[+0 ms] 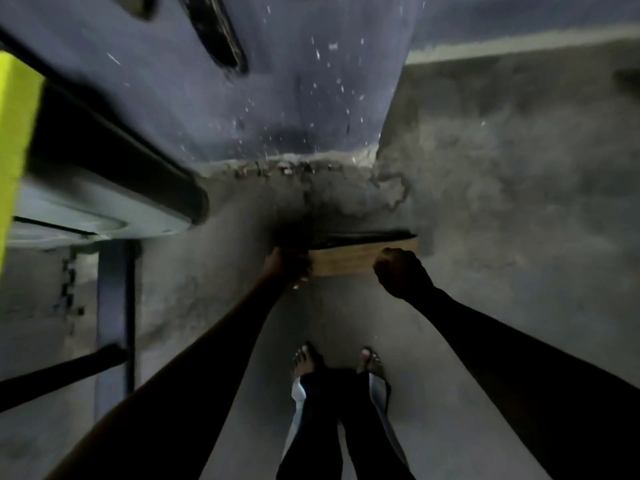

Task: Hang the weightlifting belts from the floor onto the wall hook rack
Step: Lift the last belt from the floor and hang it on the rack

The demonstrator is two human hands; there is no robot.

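Note:
A tan weightlifting belt (346, 260) stretches level just above the grey floor, close to the foot of the wall. My left hand (289, 266) is closed around its left end. My right hand (398, 271) is a fist on its right end. Right behind it lies a dark strip (363, 235), apparently a second belt. Higher on the blue wall a long dark shape (221, 36) hangs, possibly a belt; the hook rack itself is not visible. The picture is dim and blurred.
A gym machine with a black bar (114, 157), a yellow-green panel (15, 150) and a blue post (116, 306) fills the left side. My sandalled feet (337, 362) stand on the floor below the belt. A rough grey wall (519, 168) rises on the right.

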